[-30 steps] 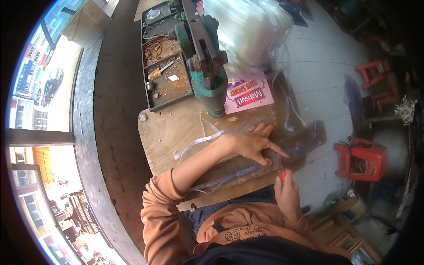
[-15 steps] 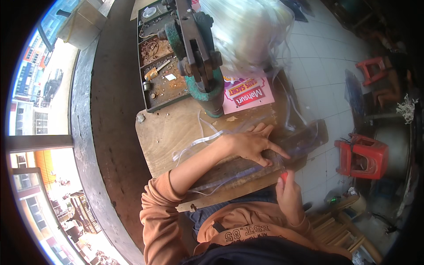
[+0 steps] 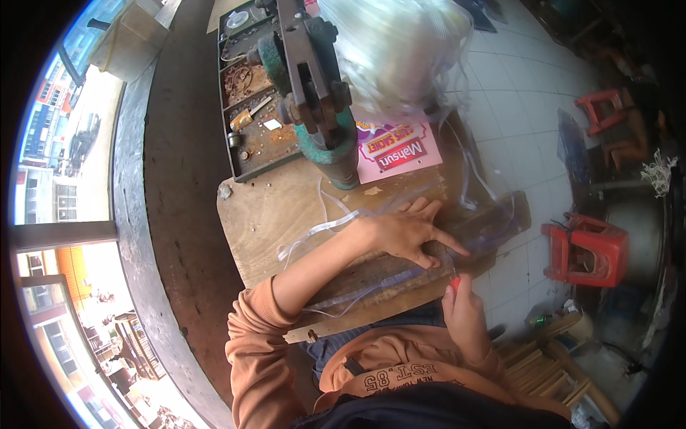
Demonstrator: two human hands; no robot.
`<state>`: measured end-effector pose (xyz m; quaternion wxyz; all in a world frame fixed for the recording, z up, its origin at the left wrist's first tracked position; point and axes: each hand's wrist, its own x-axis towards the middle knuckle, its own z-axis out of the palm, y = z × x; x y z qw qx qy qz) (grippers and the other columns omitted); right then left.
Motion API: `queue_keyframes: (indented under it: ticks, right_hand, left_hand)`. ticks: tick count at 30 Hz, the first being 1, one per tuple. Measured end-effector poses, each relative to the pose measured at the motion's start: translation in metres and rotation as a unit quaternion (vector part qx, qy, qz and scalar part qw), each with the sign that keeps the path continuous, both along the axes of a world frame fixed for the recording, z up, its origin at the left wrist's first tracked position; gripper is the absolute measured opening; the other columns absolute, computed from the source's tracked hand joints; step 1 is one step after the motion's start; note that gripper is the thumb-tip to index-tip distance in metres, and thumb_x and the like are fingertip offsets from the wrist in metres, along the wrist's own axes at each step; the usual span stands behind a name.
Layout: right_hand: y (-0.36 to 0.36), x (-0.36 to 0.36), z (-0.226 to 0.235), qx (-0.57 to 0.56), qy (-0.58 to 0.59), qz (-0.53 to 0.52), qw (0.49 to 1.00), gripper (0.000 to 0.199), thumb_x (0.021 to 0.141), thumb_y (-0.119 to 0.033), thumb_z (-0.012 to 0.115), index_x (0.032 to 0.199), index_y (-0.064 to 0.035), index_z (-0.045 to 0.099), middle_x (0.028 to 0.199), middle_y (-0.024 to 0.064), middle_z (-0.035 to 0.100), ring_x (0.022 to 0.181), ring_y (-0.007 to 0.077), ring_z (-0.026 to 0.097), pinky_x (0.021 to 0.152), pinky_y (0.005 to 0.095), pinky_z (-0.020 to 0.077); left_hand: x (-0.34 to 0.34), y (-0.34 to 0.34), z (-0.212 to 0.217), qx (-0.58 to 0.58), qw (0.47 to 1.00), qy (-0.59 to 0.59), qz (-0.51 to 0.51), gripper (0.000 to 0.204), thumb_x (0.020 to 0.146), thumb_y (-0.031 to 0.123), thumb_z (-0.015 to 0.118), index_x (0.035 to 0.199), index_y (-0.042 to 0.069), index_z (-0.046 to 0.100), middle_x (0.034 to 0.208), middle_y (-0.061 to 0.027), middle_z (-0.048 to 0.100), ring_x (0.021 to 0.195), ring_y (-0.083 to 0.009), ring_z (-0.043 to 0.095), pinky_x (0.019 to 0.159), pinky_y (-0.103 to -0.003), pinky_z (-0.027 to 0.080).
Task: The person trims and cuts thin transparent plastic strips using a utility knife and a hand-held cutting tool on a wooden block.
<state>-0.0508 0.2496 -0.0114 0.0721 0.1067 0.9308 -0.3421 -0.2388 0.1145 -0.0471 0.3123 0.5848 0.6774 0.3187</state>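
Splaying, left fingers (image 3: pixel 450 243) touch plastic (image 3: pixel 400 277); right fingers (image 3: pixel 466 289) clasp red handle (image 3: pixel 455 283).

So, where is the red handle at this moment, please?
In the head view, right of the middle, the red handle is in the right hand, just below the spread left hand.

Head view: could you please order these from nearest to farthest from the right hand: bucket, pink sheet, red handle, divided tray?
1. Red handle, in the right hand's grip.
2. Pink sheet, on the wooden board, ahead and to the left.
3. Divided tray, farther left, past the green machine.
4. Bucket, at the upper left.
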Motion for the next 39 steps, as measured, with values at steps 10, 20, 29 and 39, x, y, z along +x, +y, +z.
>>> queue_keyframes:
  ticks: [10,20,29,39]
  right_hand:
    - [0.001,-0.003,0.002,0.030,0.011,0.014,0.999,0.020,0.091,-0.008,0.048,0.106,0.0024,0.040,0.069,0.0254,0.059,0.065,0.0421,0.060,0.048,0.0451,0.0461]
    - [0.000,-0.006,0.005,0.084,-0.045,0.031,0.995,0.017,0.090,-0.010,0.050,0.096,0.0021,0.039,0.068,0.0241,0.059,0.061,0.0404,0.060,0.047,0.0448,0.0466]
    - [0.002,-0.016,0.008,0.088,-0.107,0.047,0.989,0.022,0.087,-0.009,0.052,0.098,0.0035,0.037,0.074,0.0263,0.059,0.067,0.0424,0.061,0.052,0.0454,0.0482]
    - [-0.003,-0.011,0.009,0.046,-0.039,0.025,0.998,0.018,0.089,-0.006,0.049,0.097,0.0037,0.037,0.073,0.0276,0.057,0.068,0.0436,0.059,0.052,0.0466,0.0468]
  left_hand:
    - [-0.001,0.000,-0.001,0.006,1.000,-0.010,-0.003,0.048,0.080,0.046,0.063,0.127,0.044,0.052,0.142,-0.0255,0.022,0.116,-0.0380,0.033,0.105,-0.046,0.019]
    - [-0.003,0.001,0.005,-0.017,1.000,-0.009,-0.004,0.049,0.080,0.046,0.063,0.127,0.044,0.051,0.140,-0.0262,0.024,0.123,-0.0395,0.029,0.106,-0.049,0.017]
    - [-0.001,0.001,0.002,-0.006,1.000,-0.009,-0.005,0.048,0.081,0.046,0.062,0.128,0.043,0.051,0.135,-0.0263,0.029,0.125,-0.0404,0.028,0.107,-0.049,0.016]
    - [-0.004,0.002,0.004,-0.016,1.000,0.009,0.001,0.051,0.078,0.041,0.067,0.127,0.043,0.052,0.140,-0.0290,0.020,0.129,-0.0456,0.021,0.108,-0.047,0.019]
